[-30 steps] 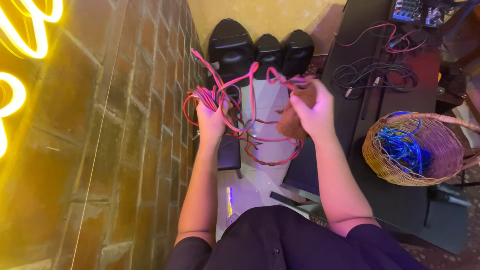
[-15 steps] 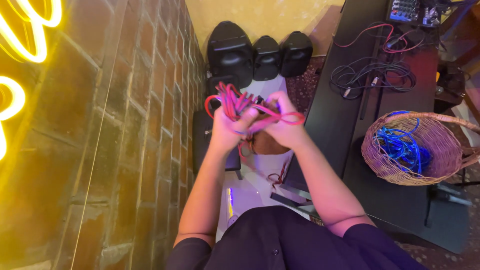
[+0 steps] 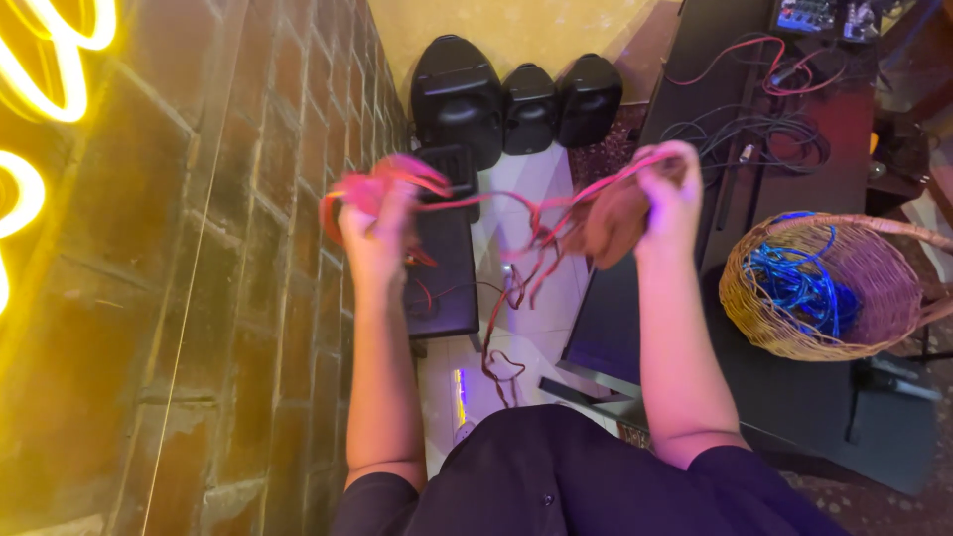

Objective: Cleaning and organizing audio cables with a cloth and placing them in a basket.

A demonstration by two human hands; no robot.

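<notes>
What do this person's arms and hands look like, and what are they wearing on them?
Both forearms are bare, with no gloves, watch or rings that can be made out on the left hand or the right hand. Short black sleeves of a dark shirt end above the elbows.

My left hand (image 3: 372, 223) gripped coiled red cable (image 3: 516, 213) | right hand (image 3: 663, 189) held its other end, cable stretched between | wicker basket (image 3: 893, 298) near right.

The left hand (image 3: 375, 220) is blurred, so its fingers and the coils of red cable (image 3: 496, 213) in it cannot be counted. The wicker basket (image 3: 764, 328) right of the cable is cut by the picture's edge. Under the cable, its hanging end is too thin to follow.
</notes>
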